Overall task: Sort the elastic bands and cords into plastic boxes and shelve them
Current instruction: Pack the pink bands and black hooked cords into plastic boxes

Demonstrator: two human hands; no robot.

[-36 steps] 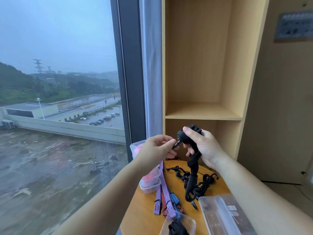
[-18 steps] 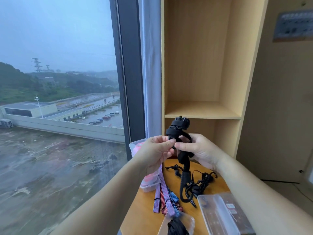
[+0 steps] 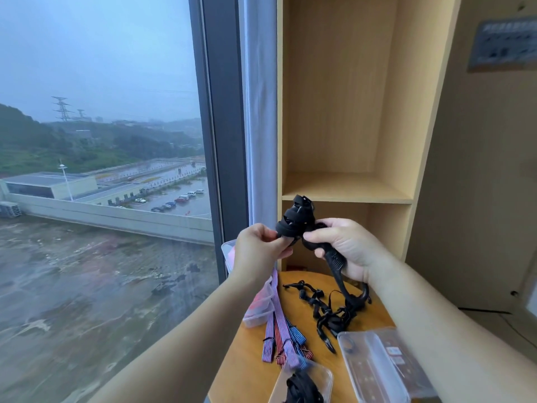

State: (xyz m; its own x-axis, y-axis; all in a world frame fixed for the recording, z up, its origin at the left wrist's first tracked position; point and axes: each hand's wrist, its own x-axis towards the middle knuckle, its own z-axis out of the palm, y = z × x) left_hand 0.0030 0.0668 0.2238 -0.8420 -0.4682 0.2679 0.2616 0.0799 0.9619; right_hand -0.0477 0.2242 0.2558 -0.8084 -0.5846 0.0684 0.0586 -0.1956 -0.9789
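Note:
A black elastic strap (image 3: 296, 221), partly wound into a coil, is held up in front of the shelf. My left hand (image 3: 257, 250) pinches the coil's left side. My right hand (image 3: 344, 247) grips the strap just below the coil, and its tail (image 3: 345, 282) hangs down to the round wooden table (image 3: 250, 370). Thin black cords (image 3: 322, 308) lie tangled on the table. Striped bands (image 3: 280, 330) lie beside a plastic box (image 3: 257, 311) with pink contents. Another plastic box (image 3: 303, 386) near the front edge holds a black band.
A wooden shelf unit (image 3: 345, 187) stands behind the table, its visible compartments bare. A clear plastic lid or box (image 3: 374, 365) lies at the table's front right. A large window and a curtain (image 3: 258, 112) are to the left.
Both hands have kept turning the black strap; the coil has grown and now sits between the two hands, and the hanging tail is shorter and swung to the right.

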